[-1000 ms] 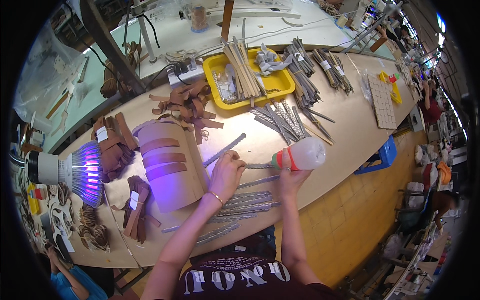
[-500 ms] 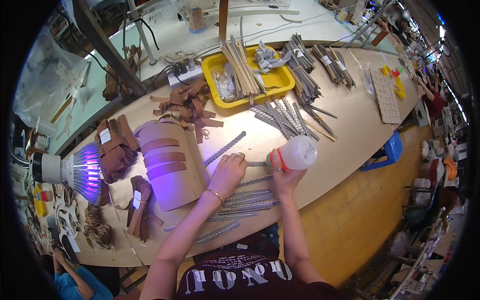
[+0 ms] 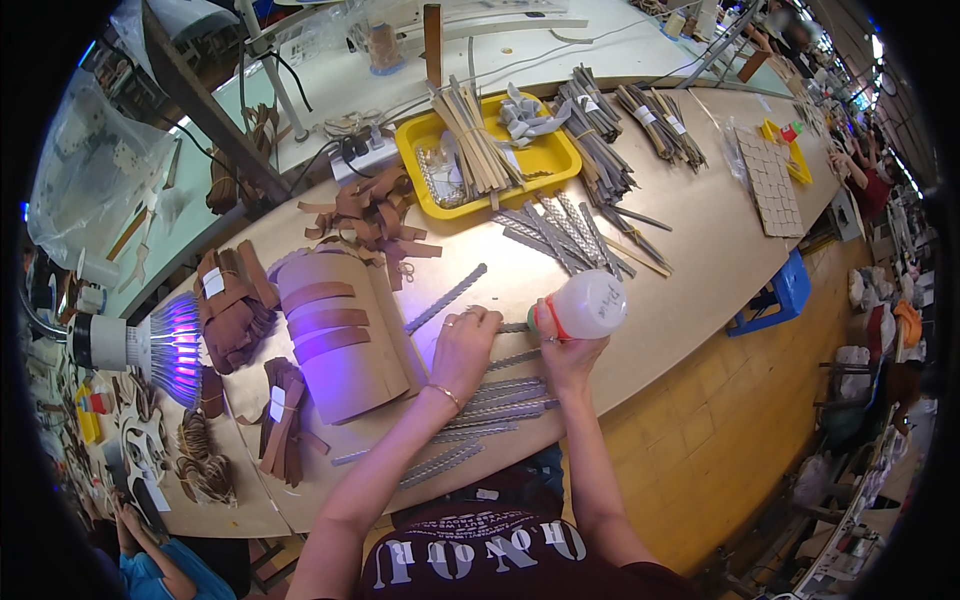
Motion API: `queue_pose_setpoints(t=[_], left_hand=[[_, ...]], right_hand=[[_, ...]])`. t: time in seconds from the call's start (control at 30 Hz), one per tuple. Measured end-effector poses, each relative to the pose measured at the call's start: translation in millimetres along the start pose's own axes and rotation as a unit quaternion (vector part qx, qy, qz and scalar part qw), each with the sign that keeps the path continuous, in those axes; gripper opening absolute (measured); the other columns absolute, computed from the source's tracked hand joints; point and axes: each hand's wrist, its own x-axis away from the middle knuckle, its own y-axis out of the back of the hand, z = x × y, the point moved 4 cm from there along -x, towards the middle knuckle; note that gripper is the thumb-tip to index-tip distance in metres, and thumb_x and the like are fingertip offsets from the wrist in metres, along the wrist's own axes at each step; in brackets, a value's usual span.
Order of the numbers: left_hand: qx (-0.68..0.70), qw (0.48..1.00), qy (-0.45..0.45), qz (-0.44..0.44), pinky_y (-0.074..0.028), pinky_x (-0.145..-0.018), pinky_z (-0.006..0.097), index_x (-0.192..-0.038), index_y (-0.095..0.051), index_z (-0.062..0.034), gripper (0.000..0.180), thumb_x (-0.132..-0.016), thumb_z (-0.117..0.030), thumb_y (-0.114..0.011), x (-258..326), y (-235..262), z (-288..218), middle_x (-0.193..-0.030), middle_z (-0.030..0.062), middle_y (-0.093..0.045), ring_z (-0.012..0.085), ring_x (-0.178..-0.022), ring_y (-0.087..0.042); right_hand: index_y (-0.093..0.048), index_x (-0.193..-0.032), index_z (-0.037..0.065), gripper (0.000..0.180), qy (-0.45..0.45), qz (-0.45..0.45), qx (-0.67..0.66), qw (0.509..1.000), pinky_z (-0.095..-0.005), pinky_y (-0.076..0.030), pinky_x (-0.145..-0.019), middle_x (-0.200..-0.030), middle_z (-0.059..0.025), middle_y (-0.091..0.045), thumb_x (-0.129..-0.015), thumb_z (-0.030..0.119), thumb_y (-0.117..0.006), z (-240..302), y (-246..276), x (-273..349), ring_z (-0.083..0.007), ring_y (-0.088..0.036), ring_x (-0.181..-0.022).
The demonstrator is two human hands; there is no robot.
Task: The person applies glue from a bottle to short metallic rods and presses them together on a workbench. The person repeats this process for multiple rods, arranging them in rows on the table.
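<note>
My right hand (image 3: 572, 365) is wrapped round a squeeze bottle (image 3: 597, 303), whitish and translucent with a red collar and a green tip. The bottle is tipped over, its tip pointing left and down at a grey braided strip (image 3: 514, 328). My left hand (image 3: 463, 352) has its fingertips together on the left part of that strip, against the table. Another braided strip (image 3: 447, 298) lies slantwise beyond my left hand. Several more braided strips (image 3: 492, 401) are lined up in a row between my forearms.
Left of my hands stands a tan cylinder (image 3: 355, 370) with brown strips across it, lit by a purple-glowing lamp (image 3: 172, 350). Brown strip bundles (image 3: 235, 315) lie around it. Farther off are a yellow tray (image 3: 448, 210) of sticks and grey strip bundles (image 3: 598, 155).
My left hand has slid slightly right along the strip, nearer the bottle's tip. The right hand keeps the bottle tipped in about the same place. The whole view has shifted a little.
</note>
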Motion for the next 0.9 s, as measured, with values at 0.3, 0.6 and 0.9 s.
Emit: queue_pose_setpoints(t=[0.3,0.6,0.9], left_hand=[[0.147,0.981,0.121,-0.023,-0.049,-0.08,0.042,-0.109,-0.067,-0.0004,0.025,-0.09,-0.017,-0.066,20,6,10,-0.097,0.0154,-0.061,0.033,-0.087,-0.061],[-0.061,0.989,0.0,-0.134,-0.046,-0.068,0.038,-0.089,-0.073,-0.008,0.009,-0.081,-0.013,-0.073,15,11,-11,-0.088,0.0049,-0.066,0.0247,-0.073,-0.062],[0.339,0.899,0.276,0.008,-0.051,-0.076,0.038,-0.087,-0.071,-0.004,0.01,-0.082,-0.013,-0.07,1,6,-16,-0.088,0.0111,-0.065,0.0257,-0.076,-0.064]], right_hand=[[-0.068,-0.088,0.001,0.023,0.025,-0.002,0.033,0.999,-0.0325,-0.054,-0.074,-0.083,-0.008,-0.071,-0.081,0.02,-0.079,0,0,0,-0.0194,-0.069,-0.076],[-0.065,-0.091,0.004,0.031,-0.004,0.017,0.008,1.0,-0.038,-0.05,-0.08,-0.084,-0.0088,-0.068,-0.077,0.026,-0.082,0,0,1,-0.0278,-0.065,-0.079],[-0.065,-0.093,0.004,0.032,-0.006,0.015,0.001,1.0,-0.0374,-0.05,-0.079,-0.084,-0.0079,-0.068,-0.076,0.025,-0.083,-4,-1,4,-0.026,-0.067,-0.078]])
